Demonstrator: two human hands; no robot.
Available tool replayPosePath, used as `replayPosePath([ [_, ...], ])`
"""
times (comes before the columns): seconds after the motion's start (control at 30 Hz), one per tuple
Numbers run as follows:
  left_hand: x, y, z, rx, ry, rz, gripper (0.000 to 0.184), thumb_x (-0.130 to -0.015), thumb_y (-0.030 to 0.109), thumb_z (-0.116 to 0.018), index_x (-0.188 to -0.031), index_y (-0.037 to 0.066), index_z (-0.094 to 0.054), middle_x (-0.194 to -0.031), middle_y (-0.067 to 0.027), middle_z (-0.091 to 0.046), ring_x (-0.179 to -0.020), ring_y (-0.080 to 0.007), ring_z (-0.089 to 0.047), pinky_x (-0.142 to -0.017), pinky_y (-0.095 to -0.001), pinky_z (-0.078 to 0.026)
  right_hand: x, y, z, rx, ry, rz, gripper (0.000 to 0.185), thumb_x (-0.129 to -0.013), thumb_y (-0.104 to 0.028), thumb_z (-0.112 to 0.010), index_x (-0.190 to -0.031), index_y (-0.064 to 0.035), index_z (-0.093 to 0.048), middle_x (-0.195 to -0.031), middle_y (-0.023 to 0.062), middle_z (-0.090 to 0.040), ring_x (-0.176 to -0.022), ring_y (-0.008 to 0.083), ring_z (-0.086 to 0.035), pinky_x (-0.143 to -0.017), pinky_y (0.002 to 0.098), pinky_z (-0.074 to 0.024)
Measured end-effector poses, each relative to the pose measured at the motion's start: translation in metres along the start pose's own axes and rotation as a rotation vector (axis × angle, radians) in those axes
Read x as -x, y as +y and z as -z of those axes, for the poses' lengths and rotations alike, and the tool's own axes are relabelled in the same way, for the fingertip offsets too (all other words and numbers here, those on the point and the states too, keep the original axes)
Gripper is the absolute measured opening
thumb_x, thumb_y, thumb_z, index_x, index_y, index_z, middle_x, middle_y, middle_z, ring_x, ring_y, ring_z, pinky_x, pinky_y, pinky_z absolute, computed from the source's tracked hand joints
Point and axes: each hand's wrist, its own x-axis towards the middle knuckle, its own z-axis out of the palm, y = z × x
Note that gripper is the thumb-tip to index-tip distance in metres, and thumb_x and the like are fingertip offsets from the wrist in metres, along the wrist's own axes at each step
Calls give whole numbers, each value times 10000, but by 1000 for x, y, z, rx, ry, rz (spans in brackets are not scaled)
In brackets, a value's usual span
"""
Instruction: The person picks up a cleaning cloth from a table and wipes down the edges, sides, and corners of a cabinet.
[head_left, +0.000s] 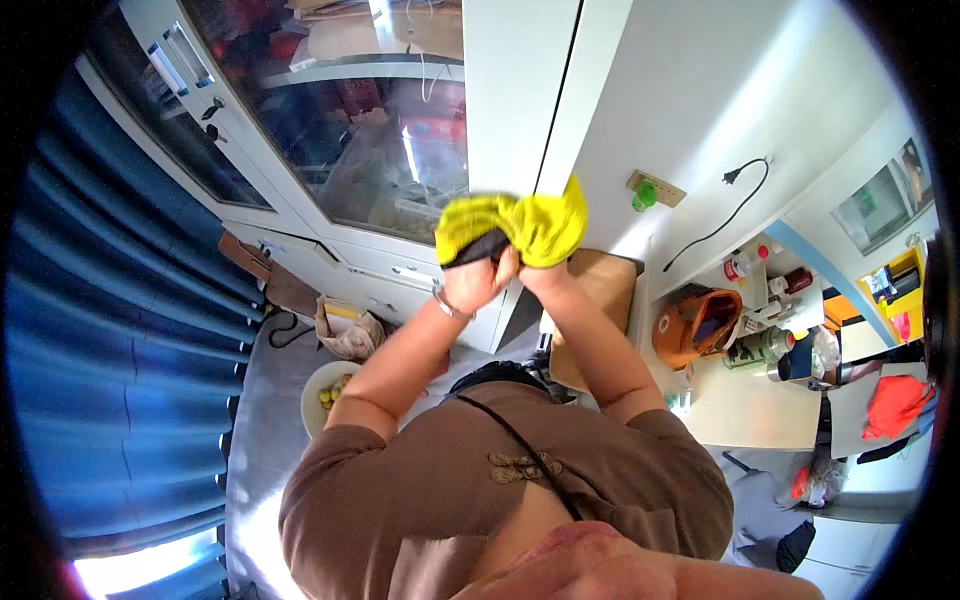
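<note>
A bright yellow cloth item (pixel 550 225) with a dark part on its left side is held up in front of the white cabinet. My left hand (pixel 475 283), with a bracelet at the wrist, has its fingers wrapped round the lower left of the cloth, by the dark part. Close beside it, my right hand (pixel 543 280) is at the bottom of the cloth, mostly covered by it, so its fingers are hidden. The two hands are nearly touching.
Behind the cloth stands the white cabinet (pixel 515 90) with glass doors. Blue curtains (pixel 130 330) hang at the left. A bowl of fruit (pixel 315 400) is on the floor. At the right are a desk (pixel 755 410), an orange bag (pixel 680 335) and bottles.
</note>
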Motion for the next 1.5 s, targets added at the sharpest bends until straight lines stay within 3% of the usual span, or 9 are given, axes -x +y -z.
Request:
replayPosePath([
  [0.03, 18, -3, -6, 9, -26, 19, 312, -772, 175, -617, -1052, 36, -617, -1066, -203, -593, -1010, -413, -536, -915, -484, -389, 33, 14, -21, -347, -38, -249, 386, -761, -164, -644, -1143, -130, -609, -1144, 79, -601, -1071, 280, -547, -930, 428, -413],
  [0.13, 32, -6, -9, -5, -190, 179, 300, -728, 189, -651, -1011, 92, -631, -1083, -136, -606, -1018, -346, -547, -873, -468, -385, 14, -3, 5, -96, -132, -154, 402, -764, -178, -639, -1162, -134, -601, -1169, 79, -593, -1089, 283, -537, -949, 427, -402],
  [0.2, -19, 13, 15, -47, -90, 57, 263, -735, 185, -646, -979, 88, -640, -1038, -132, -614, -992, -331, -558, -859, -471, -392, -27, -20, 23, 82, -27, 45, 419, -770, -193, -635, -1182, -129, -590, -1193, 87, -585, -1110, 290, -526, -969, 423, -389],
  [0.37, -97, 31, 38, 78, 68, -1, 295, -801, 172, -572, -1051, 20, -602, -995, -216, -589, -913, -405, -557, -821, -464, -427, -96, -28, 42, -139, 89, -59, 458, -744, -241, -672, -1174, -110, -591, -1193, 93, -588, -1118, 302, -526, -965, 423, -392],
  [0.5, -33, 10, 11, 50, 9, 41, 336, -780, 173, -598, -1082, 25, -603, -1085, -223, -586, -1035, -421, -533, -945, -481, -379, -43, -12, 21, 134, 22, 102, 467, -731, -249, -672, -1174, -126, -595, -1170, 93, -596, -1110, 298, -526, -968, 444, -386],
  [0.6, 2, 6, 2, -45, -5, 34, 285, -727, 213, -646, -975, 72, -646, -1067, -163, -609, -1008, -381, -549, -870, -510, -400, 7, -7, 5, -31, -67, -79, 492, -720, -174, -648, -1205, -120, -582, -1201, 87, -589, -1138, 293, -512, -994, 440, -366],
  [0.9, -120, 34, 42, 64, 149, -68, 322, -794, 181, -574, -1066, 11, -606, -1049, -206, -593, -986, -397, -553, -880, -465, -412, -129, -42, 55, -146, 205, 23, 428, -735, -223, -675, -1139, -99, -609, -1181, 100, -596, -1113, 298, -537, -959, 420, -399],
  [1.27, 79, -10, -19, -25, -126, 53, 273, -727, 125, -678, -980, 37, -626, -1021, -195, -607, -979, -375, -561, -889, -464, -415, 74, 5, -19, -60, -170, -188, 434, -777, -232, -645, -1194, -138, -572, -1192, 85, -581, -1089, 281, -538, -947, 418, -403],
  [1.5, -9, 11, 7, -16, -42, 48, 273, -751, 158, -628, -992, 31, -624, -998, -206, -606, -931, -394, -573, -859, -460, -432, -11, -9, 15, -1, -98, -39, 490, -743, -240, -654, -1208, -119, -558, -1210, 100, -566, -1144, 304, -502, -986, 446, -365],
])
